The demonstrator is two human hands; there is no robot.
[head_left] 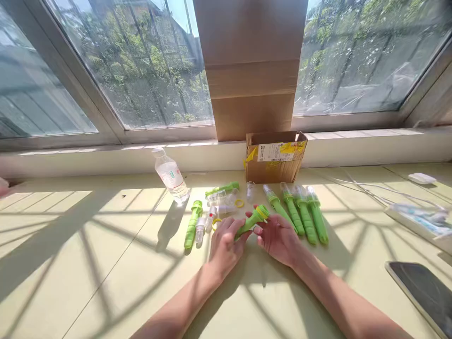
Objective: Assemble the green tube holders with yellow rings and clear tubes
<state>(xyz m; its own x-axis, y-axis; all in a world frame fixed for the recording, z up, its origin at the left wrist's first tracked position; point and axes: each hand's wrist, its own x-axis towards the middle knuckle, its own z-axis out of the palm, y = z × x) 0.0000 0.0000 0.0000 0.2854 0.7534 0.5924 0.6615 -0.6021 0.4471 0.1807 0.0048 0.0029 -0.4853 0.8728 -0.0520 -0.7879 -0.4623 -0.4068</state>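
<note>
My left hand (226, 242) is closed round a green flashlight-shaped tube (247, 225), tilted with its wide end up and to the right. A yellow ring (262, 212) sits at that wide end. My right hand (278, 238) cups the same end, its fingers passing partly behind the tube. Left of my hands lie another green tube (193, 225), small clear parts (200, 230), and a loose yellow ring (216, 224). Farther back are a third green tube (222, 189), a clear ribbed piece (216, 197) and a second loose ring (239, 203). Several green tubes with clear tops (305, 219) lie right of my right hand.
A labelled water bottle (172, 176) stands at the back left. A small cardboard box (275, 165) is against the window sill. To the right are a phone (423, 287), a tray with packets (420, 221), a white cable (374, 182) and a white case (422, 178).
</note>
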